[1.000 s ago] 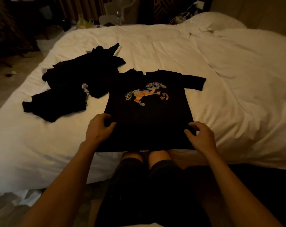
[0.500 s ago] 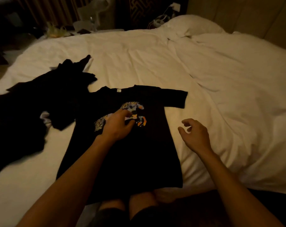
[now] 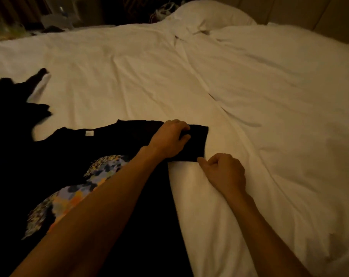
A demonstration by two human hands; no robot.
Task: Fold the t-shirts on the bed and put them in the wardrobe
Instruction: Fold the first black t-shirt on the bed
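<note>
Left hand (image 3: 169, 137) fingers (image 3: 181, 126) clamp t-shirt sleeve (image 3: 197, 144); right hand (image 3: 223, 172) fingers (image 3: 204, 163) curled against its hem.

Both bare arms reach forward. The left grip (image 3: 170, 138) bends its fingers round the t-shirt sleeve (image 3: 197, 134) and holds it. The right grip (image 3: 224, 172) is curled like a fist, its thumb tip touching the sleeve's near corner.

I see white pillow (image 3: 211, 15) at far end, beige padded panels (image 3: 301, 11) behind it. Striped curtain (image 3: 13, 7) top left; blurred clutter (image 3: 55, 20) beside it, too dim to name.
</note>
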